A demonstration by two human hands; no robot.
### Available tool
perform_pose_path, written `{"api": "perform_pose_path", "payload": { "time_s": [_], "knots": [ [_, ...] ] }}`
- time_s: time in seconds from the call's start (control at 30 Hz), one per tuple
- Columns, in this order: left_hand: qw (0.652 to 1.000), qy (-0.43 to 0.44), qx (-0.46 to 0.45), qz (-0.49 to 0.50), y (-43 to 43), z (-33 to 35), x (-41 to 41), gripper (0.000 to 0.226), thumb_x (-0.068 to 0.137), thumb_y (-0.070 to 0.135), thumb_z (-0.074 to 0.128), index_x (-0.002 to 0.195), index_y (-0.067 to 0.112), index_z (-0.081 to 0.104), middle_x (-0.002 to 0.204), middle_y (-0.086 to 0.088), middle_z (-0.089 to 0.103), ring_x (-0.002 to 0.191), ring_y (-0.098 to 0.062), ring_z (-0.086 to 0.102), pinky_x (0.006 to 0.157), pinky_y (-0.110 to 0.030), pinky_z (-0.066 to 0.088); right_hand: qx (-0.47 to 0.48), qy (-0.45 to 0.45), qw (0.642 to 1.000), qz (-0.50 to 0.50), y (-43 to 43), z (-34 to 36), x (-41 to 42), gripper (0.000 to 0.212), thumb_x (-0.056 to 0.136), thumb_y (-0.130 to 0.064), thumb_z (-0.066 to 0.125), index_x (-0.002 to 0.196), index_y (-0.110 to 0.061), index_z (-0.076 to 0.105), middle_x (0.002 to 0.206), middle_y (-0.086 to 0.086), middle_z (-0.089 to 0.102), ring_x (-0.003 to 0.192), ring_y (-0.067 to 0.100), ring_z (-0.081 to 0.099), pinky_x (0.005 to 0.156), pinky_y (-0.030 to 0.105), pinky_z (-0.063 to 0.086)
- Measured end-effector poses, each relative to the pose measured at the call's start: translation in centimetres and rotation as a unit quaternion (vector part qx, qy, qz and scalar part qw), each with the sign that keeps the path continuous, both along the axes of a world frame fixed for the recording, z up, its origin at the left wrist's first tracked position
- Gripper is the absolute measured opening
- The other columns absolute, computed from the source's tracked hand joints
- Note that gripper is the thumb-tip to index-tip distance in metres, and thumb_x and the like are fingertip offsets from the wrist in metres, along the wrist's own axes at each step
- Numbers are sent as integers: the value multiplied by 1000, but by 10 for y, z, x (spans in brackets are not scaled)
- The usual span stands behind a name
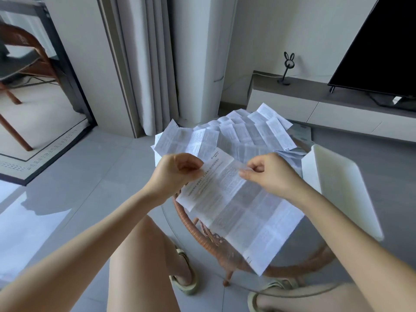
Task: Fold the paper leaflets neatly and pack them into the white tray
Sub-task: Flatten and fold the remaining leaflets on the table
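**Leaflet held open for folding**

The left hand (177, 170) and right hand (267, 174) each pinch the far edge of one creased leaflet (243, 210), probably to keep it taut and line up a fold. The pile (236, 134) lies farther off, and the tray (342, 183) sits to the right. The print is too blurred to read.
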State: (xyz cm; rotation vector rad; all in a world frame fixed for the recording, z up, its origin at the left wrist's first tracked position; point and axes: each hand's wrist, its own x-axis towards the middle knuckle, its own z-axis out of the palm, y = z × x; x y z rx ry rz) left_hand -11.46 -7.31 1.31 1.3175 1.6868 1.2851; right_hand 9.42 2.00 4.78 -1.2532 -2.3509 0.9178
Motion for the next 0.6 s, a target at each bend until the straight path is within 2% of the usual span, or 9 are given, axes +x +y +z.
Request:
{"api": "perform_pose_path", "payload": {
  "time_s": [0.1, 0.17, 0.23, 0.3, 0.33, 0.4, 0.5, 0.6],
  "knots": [
    [997, -71, 27, 1, -2, 2, 3, 19, 78, -3, 74, 74, 13, 65, 68, 13, 66, 64, -5, 61, 62, -17, 50, 151, -65, 986, 29, -14, 32, -4, 24, 90, -29, 62, 73, -12, 59, 56, -8, 47, 55, 9, 42, 55, 27, 31],
    [996, -78, 28, -14, -3, 0, 5, 21, 77, -2, 75, 72, 15, 64, 67, 12, 65, 63, -5, 60, 64, -15, 48, 272, -122, 953, 59, -26, 48, -6, 18, 93, -32, 56, 80, -20, 58, 65, -8, 51, 65, 13, 45, 58, 30, 28],
    [996, -80, 18, -27, -6, -5, 7, 19, 78, -1, 74, 73, 15, 66, 68, 10, 67, 66, -6, 62, 70, -17, 51, 349, -153, 922, 76, -33, 45, -7, 19, 95, -34, 53, 85, -19, 60, 72, -2, 59, 70, 20, 50, 59, 30, 28],
    [997, -71, 4, -30, -7, -14, 8, 14, 80, -1, 73, 78, 12, 70, 75, 6, 71, 73, -9, 66, 77, -22, 54, 378, -158, 907, 96, -38, 32, -8, 20, 91, -29, 62, 80, -13, 62, 64, 3, 63, 58, 26, 54, 49, 28, 24],
    [998, -62, -4, -27, -7, -19, 8, 10, 80, 0, 73, 81, 10, 72, 78, 3, 72, 77, -12, 68, 79, -25, 55, 383, -156, 904, 104, -38, 23, -5, 20, 85, -25, 70, 73, -11, 62, 55, 3, 60, 48, 26, 53, 44, 22, 19],
    [998, -45, -24, -30, -8, -28, 10, 8, 81, 2, 73, 82, 9, 72, 80, 1, 73, 78, -11, 68, 77, -25, 55, 387, -159, 902, 107, -40, 13, -3, 28, 71, -19, 83, 62, -11, 58, 42, -1, 51, 33, 21, 45, 46, 11, 10],
    [998, -15, -46, -32, -10, -35, 15, 11, 81, 6, 74, 76, 15, 71, 73, 9, 71, 70, -3, 64, 68, -14, 49, 389, -156, 902, 105, -44, 5, -4, 32, 65, -18, 86, 59, -12, 55, 38, -3, 47, 30, 18, 38, 49, 8, 9],
    [998, 16, -49, -25, -9, -37, 18, 12, 83, 11, 73, 72, 10, 67, 67, 9, 67, 64, -1, 59, 63, -13, 45, 389, -155, 903, 98, -45, 1, -3, 36, 61, -22, 89, 58, -12, 55, 37, -3, 47, 29, 18, 35, 48, 8, 6]
  ]
}}
